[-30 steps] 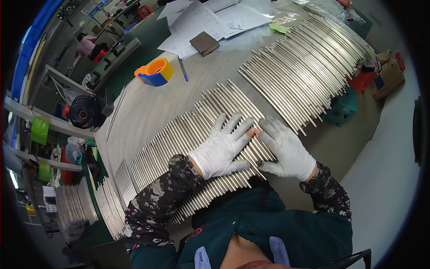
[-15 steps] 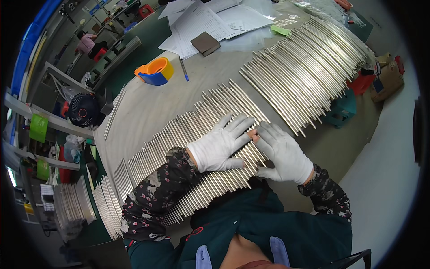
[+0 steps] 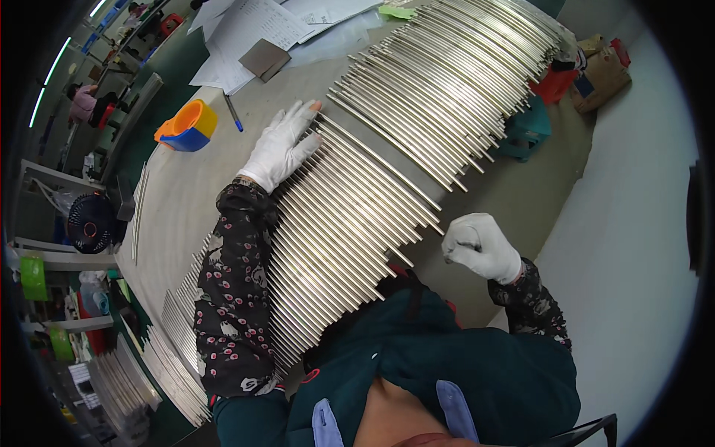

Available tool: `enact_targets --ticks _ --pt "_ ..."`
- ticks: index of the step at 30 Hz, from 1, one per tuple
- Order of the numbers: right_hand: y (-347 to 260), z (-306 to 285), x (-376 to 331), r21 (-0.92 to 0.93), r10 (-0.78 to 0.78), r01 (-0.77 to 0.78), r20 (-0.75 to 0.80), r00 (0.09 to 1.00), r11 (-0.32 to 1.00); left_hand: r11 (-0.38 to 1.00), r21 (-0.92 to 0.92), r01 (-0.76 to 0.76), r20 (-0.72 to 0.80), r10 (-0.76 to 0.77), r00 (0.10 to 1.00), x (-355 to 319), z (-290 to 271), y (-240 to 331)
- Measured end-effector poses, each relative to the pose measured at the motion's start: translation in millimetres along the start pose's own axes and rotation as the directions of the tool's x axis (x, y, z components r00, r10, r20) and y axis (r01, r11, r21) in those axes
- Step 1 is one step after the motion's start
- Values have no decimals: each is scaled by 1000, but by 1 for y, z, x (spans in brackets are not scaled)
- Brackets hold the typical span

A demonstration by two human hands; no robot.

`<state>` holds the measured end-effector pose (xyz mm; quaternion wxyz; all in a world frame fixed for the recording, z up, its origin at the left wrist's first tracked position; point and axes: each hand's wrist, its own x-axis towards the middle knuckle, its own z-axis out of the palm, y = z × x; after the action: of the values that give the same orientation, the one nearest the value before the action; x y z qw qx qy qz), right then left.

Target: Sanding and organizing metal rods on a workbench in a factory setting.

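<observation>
A wide row of slim silver metal rods (image 3: 335, 238) lies side by side on the table, their ends uneven. My left hand (image 3: 279, 151), in a white glove with a bare fingertip showing, rests at the far ends of the row's right-hand rods. Its fingers are stretched, thumb and forefinger apart on either side of the rod ends. Just off the near end of the rightmost rods is my right hand (image 3: 482, 247), also gloved in white, its fingers curled into a loose fist. Anything inside that fist is hidden.
A second row of rods (image 3: 447, 82) lies to the right across a narrow gap. Further back are an orange and blue tape dispenser (image 3: 188, 127), a pen (image 3: 233, 113), a brown block (image 3: 264, 59) and papers (image 3: 249, 30). A teal stool (image 3: 525, 130) stands beyond the table's right edge.
My left hand has slid from the middle of the rods to their far ends. My right hand has left the rods, moved toward me and curled up. The view has shifted right.
</observation>
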<state>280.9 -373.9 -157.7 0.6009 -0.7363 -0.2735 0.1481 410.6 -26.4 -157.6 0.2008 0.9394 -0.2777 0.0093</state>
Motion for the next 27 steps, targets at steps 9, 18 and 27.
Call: enact_targets --ticks 9,18,27 --pt "4 6 16 -153 -22 41 123 992 987 955 -296 -8 -3 8 1000 -14 1 9" --pt "-15 14 13 -165 -153 223 357 922 961 987 -31 157 -26 -158 987 -45 -11 5" --pt "-11 17 13 -279 -157 239 284 946 930 979 168 -116 21 114 993 -40 -1 53"
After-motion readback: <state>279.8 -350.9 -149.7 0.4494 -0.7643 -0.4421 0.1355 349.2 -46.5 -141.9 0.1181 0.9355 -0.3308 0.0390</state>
